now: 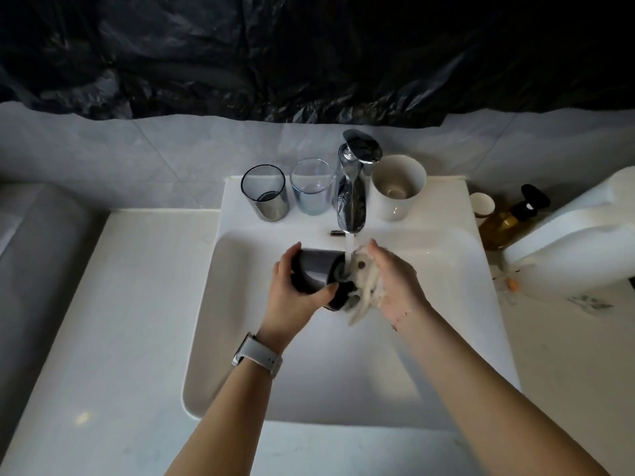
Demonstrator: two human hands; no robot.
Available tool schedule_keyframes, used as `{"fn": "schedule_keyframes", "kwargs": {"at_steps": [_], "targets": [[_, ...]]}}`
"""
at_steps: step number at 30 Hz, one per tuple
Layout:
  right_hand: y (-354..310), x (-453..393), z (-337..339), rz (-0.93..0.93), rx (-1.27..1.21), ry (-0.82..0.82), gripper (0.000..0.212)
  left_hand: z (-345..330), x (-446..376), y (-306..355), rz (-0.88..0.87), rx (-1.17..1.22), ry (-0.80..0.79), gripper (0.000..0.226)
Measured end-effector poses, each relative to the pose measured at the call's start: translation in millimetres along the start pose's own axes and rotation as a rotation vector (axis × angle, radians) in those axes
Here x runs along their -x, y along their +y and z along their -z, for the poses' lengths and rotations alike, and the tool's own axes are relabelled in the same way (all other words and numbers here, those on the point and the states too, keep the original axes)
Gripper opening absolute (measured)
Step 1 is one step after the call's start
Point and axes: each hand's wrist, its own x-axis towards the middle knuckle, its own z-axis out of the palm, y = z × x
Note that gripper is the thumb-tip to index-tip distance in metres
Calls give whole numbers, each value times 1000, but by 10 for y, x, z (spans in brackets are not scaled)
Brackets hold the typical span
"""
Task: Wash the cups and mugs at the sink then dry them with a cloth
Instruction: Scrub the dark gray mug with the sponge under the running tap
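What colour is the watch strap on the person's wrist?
The watch strap is white or pale grey, seen in the head view.

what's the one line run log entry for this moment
phase: washing | left hand: holds dark cup on its side | right hand: holds cloth at cup mouth | faucet: running | sink

Five cups are showing: a dark cup point(318, 274) at centre, a smoky glass point(265, 193) and a clear glass point(311, 190) at 11 o'clock, a white mug point(398, 187) at 12, a small cup point(481, 205) at 2. One tap point(354, 187), one bottle point(512, 218), one cloth point(364, 286), two hands.
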Motion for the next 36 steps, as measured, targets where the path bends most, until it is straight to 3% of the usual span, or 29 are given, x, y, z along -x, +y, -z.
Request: {"fn": "schedule_keyframes", "kwargs": {"at_steps": [4,7,9,12,14,20,22,26,28,30,33,36], "targets": [[-11,220,399,123,201,43,30,-287,-43,244,-172,-373,-25,93],[29,303,633,168,177,79,27,-432,-103,368,-147,-504,-53,80],[30,345,730,189,155,90,25,-477,-161,414,1,-321,-88,65],[-18,357,807,259,195,102,23,-517,-143,534,338,229,-159,35],[-91,346,811,294,242,95,23,-504,-122,573,451,383,-183,25],[-471,345,607,491,459,74,42,-354,-122,513,514,580,-242,26],[-681,398,438,530,463,39,47,-309,-113,512,463,507,-257,28],[-1142,515,61,522,430,6,51,-206,-62,484,352,351,-289,52],[-1272,494,-108,547,446,1,64,-158,-15,456,315,329,-268,53],[-1325,441,-220,549,469,-20,53,-110,21,437,294,327,-240,57],[-1310,406,-193,370,404,-83,33,-47,87,440,271,330,-219,62],[-1187,459,-62,341,439,-130,32,-14,144,432,260,323,-191,65]]}}
